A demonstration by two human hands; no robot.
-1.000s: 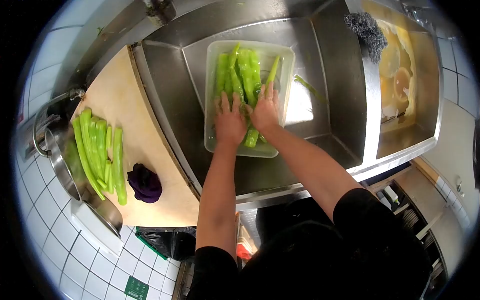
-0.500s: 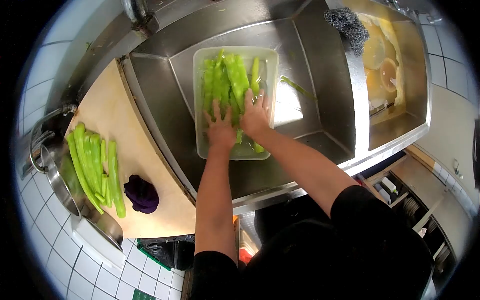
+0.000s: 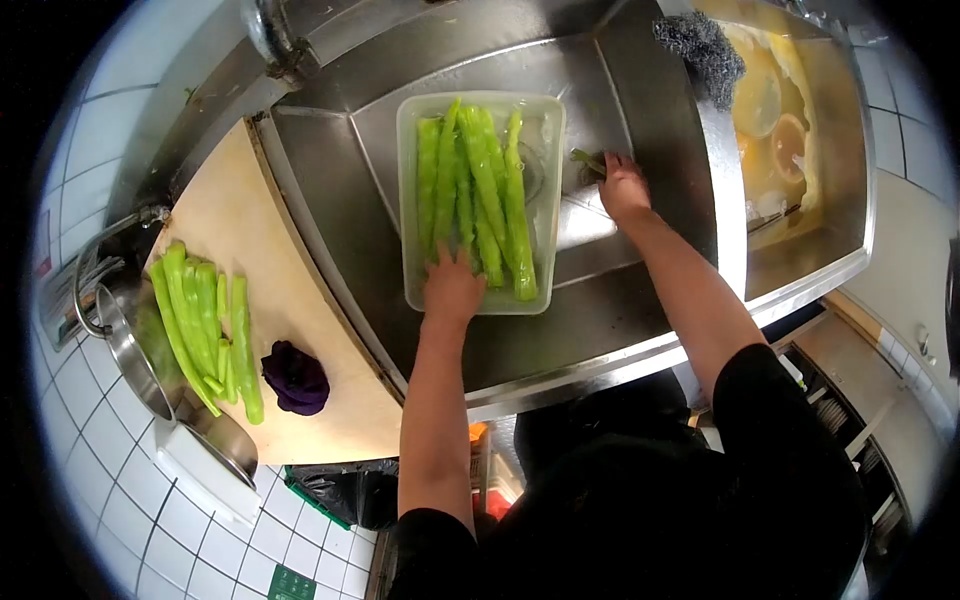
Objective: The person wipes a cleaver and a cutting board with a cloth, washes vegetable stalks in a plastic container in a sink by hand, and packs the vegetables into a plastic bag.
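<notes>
A translucent plastic container (image 3: 408, 200) holding water stands in the metal sink. Several peeled green stalks (image 3: 482, 160) lie lengthwise in it. My left hand (image 3: 453, 285) is over the container's near end, fingers apart and touching the lower ends of the stalks. To the right of the container, my right hand (image 3: 626, 188) is low over the sink floor. Its fingers are closed on a thin green strip (image 3: 588, 160), with the far end showing past the fingertips.
More green stalks (image 3: 205, 315) and a dark purple cloth (image 3: 296, 378) lie on a wooden board (image 3: 340, 425) at left. A tap (image 3: 280, 40) overhangs the sink. Steel wool (image 3: 700, 55) rests on the divider beside a second basin (image 3: 815, 250) with yellowish contents.
My right hand has left the container and moved right to the green strip on the sink floor. My left hand stays in the container, slightly lower. The stalks in it have shifted.
</notes>
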